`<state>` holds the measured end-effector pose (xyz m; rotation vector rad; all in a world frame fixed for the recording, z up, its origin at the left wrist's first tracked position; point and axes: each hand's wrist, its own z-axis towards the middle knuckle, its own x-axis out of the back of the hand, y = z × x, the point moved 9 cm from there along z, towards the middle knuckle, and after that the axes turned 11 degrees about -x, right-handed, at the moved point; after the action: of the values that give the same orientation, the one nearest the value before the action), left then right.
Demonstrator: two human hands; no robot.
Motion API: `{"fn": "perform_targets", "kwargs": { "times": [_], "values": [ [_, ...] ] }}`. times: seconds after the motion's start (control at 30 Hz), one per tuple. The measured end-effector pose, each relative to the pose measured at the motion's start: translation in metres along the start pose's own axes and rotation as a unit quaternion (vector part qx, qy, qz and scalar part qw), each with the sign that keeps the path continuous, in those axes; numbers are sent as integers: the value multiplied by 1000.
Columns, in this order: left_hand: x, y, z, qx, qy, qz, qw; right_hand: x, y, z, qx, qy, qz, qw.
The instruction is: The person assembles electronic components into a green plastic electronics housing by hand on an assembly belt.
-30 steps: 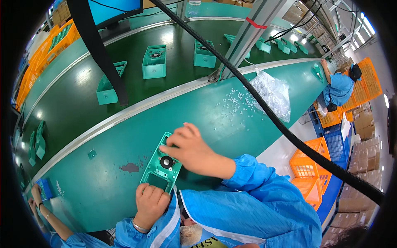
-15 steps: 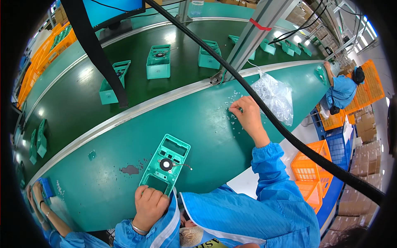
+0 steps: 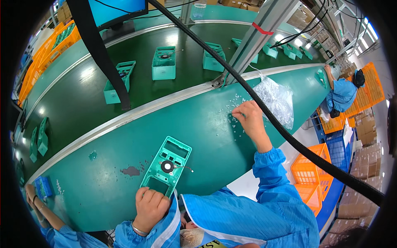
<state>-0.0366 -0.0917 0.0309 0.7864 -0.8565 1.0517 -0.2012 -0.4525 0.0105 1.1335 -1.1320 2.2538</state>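
My left hand (image 3: 151,208) is closed round the near end of a green plastic housing (image 3: 177,146), which lies tilted on the bench. Fixed inside the housing is a round black speaker (image 3: 167,166) with a white centre, its thin wire sticking out to the right. Farther right, my right hand (image 3: 251,120) has thumb and fingertips pinched together, low over a scatter of small clear pieces (image 3: 235,102). Whatever sits between those fingertips is too small to make out. Beyond that hand lies a clear plastic bag (image 3: 275,99), partly behind a black cable.
Similar green housings (image 3: 163,68) stand on a dark green conveyor (image 3: 142,84) behind a metal rail. A thick black cable (image 3: 281,120) crosses the view. At left, another person's hand (image 3: 31,194) is beside a blue box (image 3: 43,187). Orange crates (image 3: 310,165) stand at right.
The view has shifted slightly. My right hand stays pinched over the clear pieces, its fingertips a little nearer. At left, the other person's hands have drawn back from the blue box.
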Motion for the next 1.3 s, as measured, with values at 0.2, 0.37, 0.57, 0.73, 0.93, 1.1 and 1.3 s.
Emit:
{"fn": "perform_targets", "kwargs": {
  "times": [0.2, 0.37, 0.57, 0.73, 0.93, 1.1, 1.3],
  "values": [
    [1, 0, -1, 1, -3, 2, 1000, -7, -9, -3, 48, 5, -14, 999],
    [4, -3, 3, 8, -4, -10, 1000, 0, -32, -3, 106, 28, -101, 989],
    [6, -13, 1, 6, -3, -10, 1000, 11, -96, -9, 127, -9, -6, 992],
    [17, -21, 2, -1, -7, -28, 1000, -37, -207, -49, 264, -261, 211, 905],
    [18, -21, 2, -23, -17, -34, 999, -66, -240, -72, 324, -372, 230, 839],
    [16, -21, -1, -35, -30, -27, 999, -75, -242, -77, 328, -401, 229, 824],
    [16, -22, -1, -29, -22, -24, 999, -76, -245, -76, 336, -407, 229, 818]
  ]
}}
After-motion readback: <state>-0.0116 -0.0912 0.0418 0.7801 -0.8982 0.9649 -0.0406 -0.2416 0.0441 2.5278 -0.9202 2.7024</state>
